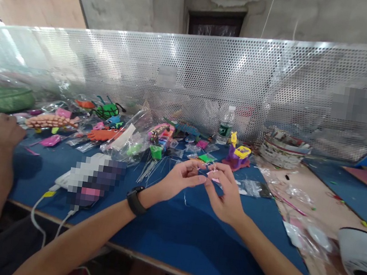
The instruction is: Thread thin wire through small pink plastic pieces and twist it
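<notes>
Hands: left hand (180, 180) and right hand (226, 194) raised over the blue tabletop (187, 248), their thumbs and fingertips meeting or nearly so.
Right fingers: bent, thumb and forefinger pinching a small pink piece (212, 175).
Left fingers: curled inward, the thumb reaching toward the right fingertips; I cannot tell what, if anything, they grip.
Pink piece: at the right fingertips, facing the left hand, partly hidden by the fingers.
Pale strand: a thin strand (185, 199) below the left fingers; its upper end is too fine to follow.
Watch: a dark watch (137, 200) on the left wrist, behind the fingers.
Green bit: a bright green piece (206, 158) just beyond the fingertips.
Clear packet: a packet (254, 188) near the right fingers, on their right.
Wires: a loose bundle of thin wires (146, 169) left of the left fingers.
Modelled figures: a purple-and-yellow figure (239, 155) beyond the right fingers; an orange scaly one (51, 122) far to the left.
Bottle: a clear bottle (226, 124) farther beyond the fingers, before the perforated screen (198, 61).
White tub: a tub (356, 250) well to the right of the fingers.
Co-worker: another person's hand (3, 131), well left of these fingers.
</notes>
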The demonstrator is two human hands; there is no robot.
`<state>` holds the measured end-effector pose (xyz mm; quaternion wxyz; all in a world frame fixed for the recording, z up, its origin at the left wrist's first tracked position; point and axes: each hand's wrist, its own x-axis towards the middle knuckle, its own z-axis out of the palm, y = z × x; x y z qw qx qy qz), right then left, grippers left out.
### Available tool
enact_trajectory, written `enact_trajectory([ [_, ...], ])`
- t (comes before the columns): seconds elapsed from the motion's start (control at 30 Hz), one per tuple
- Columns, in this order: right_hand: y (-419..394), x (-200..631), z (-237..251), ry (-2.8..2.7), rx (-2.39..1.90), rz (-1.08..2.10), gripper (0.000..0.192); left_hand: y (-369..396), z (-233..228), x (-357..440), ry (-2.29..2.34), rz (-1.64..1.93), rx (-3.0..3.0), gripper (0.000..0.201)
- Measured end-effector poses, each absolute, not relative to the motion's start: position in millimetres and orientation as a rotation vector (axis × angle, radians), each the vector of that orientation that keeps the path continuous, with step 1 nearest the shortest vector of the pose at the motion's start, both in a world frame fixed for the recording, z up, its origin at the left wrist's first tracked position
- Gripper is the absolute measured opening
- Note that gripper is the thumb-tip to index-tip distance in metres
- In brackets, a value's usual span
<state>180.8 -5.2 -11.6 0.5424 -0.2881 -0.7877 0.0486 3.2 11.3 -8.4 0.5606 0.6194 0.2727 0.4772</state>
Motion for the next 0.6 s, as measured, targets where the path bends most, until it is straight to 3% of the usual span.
enact_trajectory([
  [0.3, 7, 207, -2, -1.933, -0.69, -0.188, 0.013, 7, -2, 5, 0.699, 1.189, 1.244, 0.039],
  [0.47, 11, 210, 4, -1.903, -0.622, -0.014, 0.03, 3, 1, 5, 0.568, 1.123, 1.191, 0.036],
  [0.6, 16, 210, 0, -1.834, -0.515, 0.496, 0.031, 3, 2, 2, 0.504, 1.044, 1.144, 0.032],
])
